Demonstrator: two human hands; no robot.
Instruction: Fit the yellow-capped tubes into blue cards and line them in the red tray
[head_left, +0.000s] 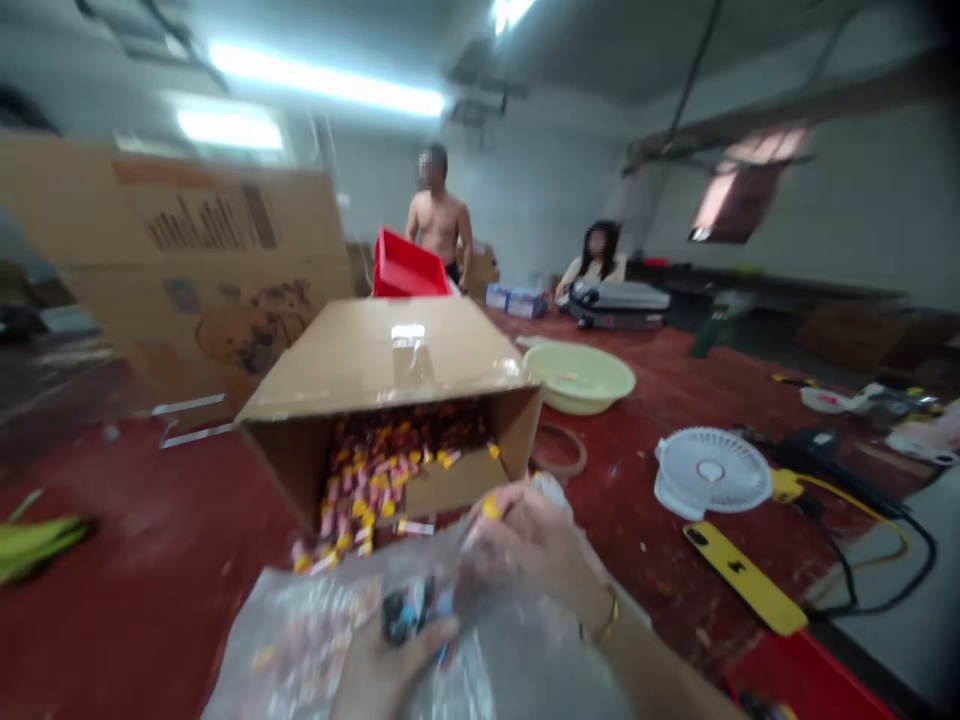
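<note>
pinches yellow-capped tube [491, 508] in right hand [529, 548], grips clear bag [300, 640] in left hand [386, 668]; best held wide beside tipped carton [390, 350].

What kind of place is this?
Likely a small packing workshop: a cardboard box tipped on a red table spills small wrapped pieces, large cartons stand behind, and the left hand and right hand are at a clear plastic bag.
</note>
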